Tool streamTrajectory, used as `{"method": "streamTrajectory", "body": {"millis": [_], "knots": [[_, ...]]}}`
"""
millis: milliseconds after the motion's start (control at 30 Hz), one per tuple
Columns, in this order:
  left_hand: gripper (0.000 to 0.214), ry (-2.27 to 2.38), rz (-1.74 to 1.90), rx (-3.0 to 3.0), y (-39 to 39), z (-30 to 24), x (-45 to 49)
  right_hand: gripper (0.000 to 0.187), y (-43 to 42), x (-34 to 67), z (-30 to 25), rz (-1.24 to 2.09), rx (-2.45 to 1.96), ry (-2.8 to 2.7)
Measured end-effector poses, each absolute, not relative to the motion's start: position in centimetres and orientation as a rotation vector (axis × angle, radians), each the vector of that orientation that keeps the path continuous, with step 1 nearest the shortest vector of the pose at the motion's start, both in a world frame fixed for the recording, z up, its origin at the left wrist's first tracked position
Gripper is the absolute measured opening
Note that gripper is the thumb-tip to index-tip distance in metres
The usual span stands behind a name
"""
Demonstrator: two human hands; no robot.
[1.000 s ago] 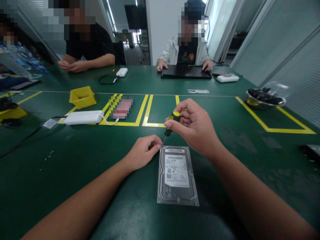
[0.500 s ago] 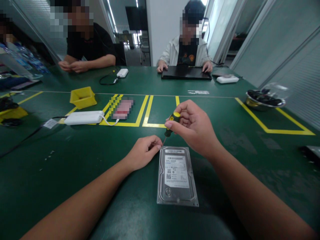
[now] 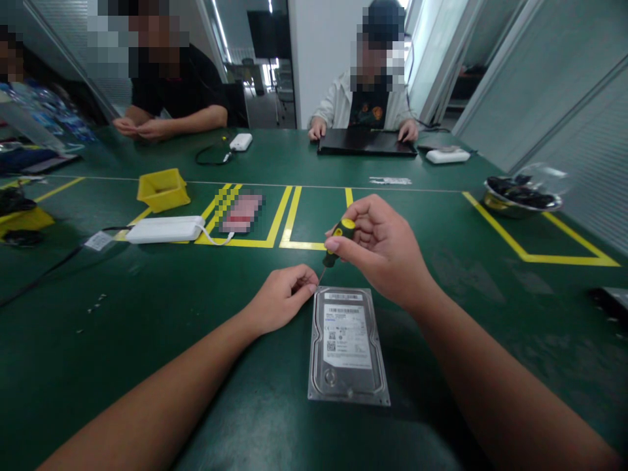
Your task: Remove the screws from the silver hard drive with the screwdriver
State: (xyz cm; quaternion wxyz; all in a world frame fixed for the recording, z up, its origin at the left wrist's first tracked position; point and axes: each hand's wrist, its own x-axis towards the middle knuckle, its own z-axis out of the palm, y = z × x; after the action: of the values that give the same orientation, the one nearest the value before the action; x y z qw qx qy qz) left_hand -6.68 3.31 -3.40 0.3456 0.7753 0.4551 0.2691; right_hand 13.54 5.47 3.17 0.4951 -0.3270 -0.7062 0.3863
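Note:
A silver hard drive (image 3: 347, 347) with a white label lies flat on the green table (image 3: 206, 314) in front of me. My right hand (image 3: 380, 252) is closed round a small screwdriver (image 3: 336, 241) with a yellow and black handle, its tip pointing down at the drive's far left corner. My left hand (image 3: 279, 302) rests on the table beside that corner, fingers pinched together at the screwdriver's tip; what they pinch is too small to name.
A white power adapter (image 3: 164, 230) with cable and a yellow bin (image 3: 161, 190) lie to the left. A metal bowl (image 3: 520, 196) of dark parts stands at right. Two people sit across; one has hands at a black laptop (image 3: 366, 144).

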Motion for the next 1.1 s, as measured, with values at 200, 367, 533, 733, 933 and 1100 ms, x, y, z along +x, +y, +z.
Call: {"method": "streamTrajectory", "body": {"millis": [200, 367, 533, 733, 933, 1100], "knots": [[0.010, 1.178, 0.697, 2.023, 3.37, -3.45, -6.81, 0.035, 5.38, 13.50, 3.32, 0.944, -0.787, -1.723], [0.010, 1.171, 0.697, 2.002, 3.37, -3.50, -6.85, 0.035, 5.38, 13.53, 3.36, 0.943, -0.790, -1.722], [0.009, 1.167, 0.702, 2.006, 3.41, -3.53, -6.79, 0.035, 5.40, 13.61, 3.33, 0.942, -0.779, -1.709], [0.010, 1.154, 0.706, 2.001, 3.37, -3.72, -6.92, 0.033, 5.44, 13.79, 3.46, 0.889, -0.804, -1.699], [0.010, 1.158, 0.706, 2.016, 3.46, -3.72, -6.87, 0.034, 5.42, 13.69, 3.17, 0.912, -0.806, -1.723], [0.009, 1.155, 0.713, 2.014, 3.44, -3.62, -6.84, 0.033, 5.49, 13.63, 3.08, 0.927, -0.794, -1.723]]}}
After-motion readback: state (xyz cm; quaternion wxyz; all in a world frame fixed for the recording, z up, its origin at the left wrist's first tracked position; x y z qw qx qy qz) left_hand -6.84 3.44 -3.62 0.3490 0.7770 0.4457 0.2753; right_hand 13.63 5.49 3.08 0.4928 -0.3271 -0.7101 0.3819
